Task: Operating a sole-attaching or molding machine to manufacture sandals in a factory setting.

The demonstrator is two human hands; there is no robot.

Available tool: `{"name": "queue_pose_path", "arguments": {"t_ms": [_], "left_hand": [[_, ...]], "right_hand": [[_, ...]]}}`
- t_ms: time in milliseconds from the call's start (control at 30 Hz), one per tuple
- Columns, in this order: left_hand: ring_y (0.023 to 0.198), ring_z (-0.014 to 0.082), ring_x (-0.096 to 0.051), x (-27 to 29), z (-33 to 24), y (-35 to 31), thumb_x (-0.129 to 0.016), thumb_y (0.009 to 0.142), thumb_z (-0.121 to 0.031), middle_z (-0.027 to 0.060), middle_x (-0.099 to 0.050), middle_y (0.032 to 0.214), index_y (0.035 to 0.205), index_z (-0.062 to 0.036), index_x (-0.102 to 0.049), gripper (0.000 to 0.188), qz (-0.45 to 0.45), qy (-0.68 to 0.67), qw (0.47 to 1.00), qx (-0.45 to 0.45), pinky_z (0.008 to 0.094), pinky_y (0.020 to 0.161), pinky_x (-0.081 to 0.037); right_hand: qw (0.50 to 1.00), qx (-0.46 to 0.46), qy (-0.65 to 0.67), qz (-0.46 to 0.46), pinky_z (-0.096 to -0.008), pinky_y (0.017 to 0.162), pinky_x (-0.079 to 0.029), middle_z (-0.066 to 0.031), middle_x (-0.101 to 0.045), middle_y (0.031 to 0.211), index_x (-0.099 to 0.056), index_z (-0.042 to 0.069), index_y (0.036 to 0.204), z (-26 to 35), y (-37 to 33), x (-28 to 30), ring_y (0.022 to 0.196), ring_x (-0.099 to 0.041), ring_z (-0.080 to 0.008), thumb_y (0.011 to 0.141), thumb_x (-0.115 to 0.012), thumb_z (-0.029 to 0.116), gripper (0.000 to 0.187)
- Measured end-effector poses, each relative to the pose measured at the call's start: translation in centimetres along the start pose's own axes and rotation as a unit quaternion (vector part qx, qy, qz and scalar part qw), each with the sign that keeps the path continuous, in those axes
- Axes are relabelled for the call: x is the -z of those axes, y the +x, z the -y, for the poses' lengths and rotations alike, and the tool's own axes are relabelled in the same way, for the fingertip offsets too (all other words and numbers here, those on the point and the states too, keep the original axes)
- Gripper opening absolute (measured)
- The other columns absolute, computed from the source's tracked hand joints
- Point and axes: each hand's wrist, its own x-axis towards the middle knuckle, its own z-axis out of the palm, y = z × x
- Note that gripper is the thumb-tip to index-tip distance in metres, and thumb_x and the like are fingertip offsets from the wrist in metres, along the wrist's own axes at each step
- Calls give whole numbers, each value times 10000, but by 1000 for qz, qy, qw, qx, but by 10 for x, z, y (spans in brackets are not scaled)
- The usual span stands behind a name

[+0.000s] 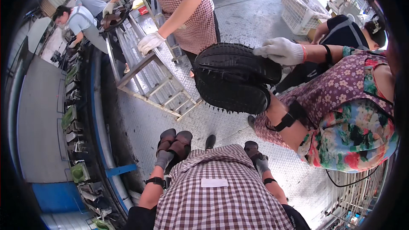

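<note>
My left hand (164, 160), in a grey glove, is low at the left of my apron and grips a pair of brown shoes (180, 141) held side by side. My right hand (262, 164), also grey-gloved, hangs at the apron's other side and holds a dark brown shoe (252, 148); the apron partly covers it. Most fingers of both hands are hidden behind the shoes. In front of me, a co-worker at the right holds up black shoe soles (232, 79) with small spikes round their edges, using a white-gloved hand (281, 51).
A metal rack cart (149, 74) stands ahead, with another gloved co-worker in a checked apron beside it. Along the left runs a machine line with several moulds (70, 117) and a blue rail. A white plastic crate (300, 10) is at the back right. More people work nearby.
</note>
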Motion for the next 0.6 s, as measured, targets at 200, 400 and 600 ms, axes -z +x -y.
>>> {"name": "queue_pose_path", "arguments": {"t_ms": [200,400,600], "left_hand": [[1135,216,-674,-1,4,14,-702,864,-79,88,-728,1219,1218,-54,-716,355,-11,41,999,8,335,984,-522],[1180,262,-653,30,0,-50,-702,863,-181,120,-702,1270,1227,-95,-712,374,-15,111,992,62,371,993,-517],[1197,345,-640,106,-179,-114,-654,843,-341,203,-678,1271,1240,-99,-705,468,15,-2,991,135,424,1020,-492]], "right_hand": [[998,33,-59,-11,-323,828,-510,-52,-690,1005,-653,68,1077,7,25,-14,947,-647,-193,823,-626,-15,269],[968,103,-211,85,-350,866,-502,-53,-687,1043,-651,33,1115,11,53,-37,978,-620,-196,833,-610,28,286],[807,490,-330,2,-382,905,-538,-117,-695,1162,-643,21,1257,196,150,-20,1035,-654,-220,986,-555,132,306]]}}
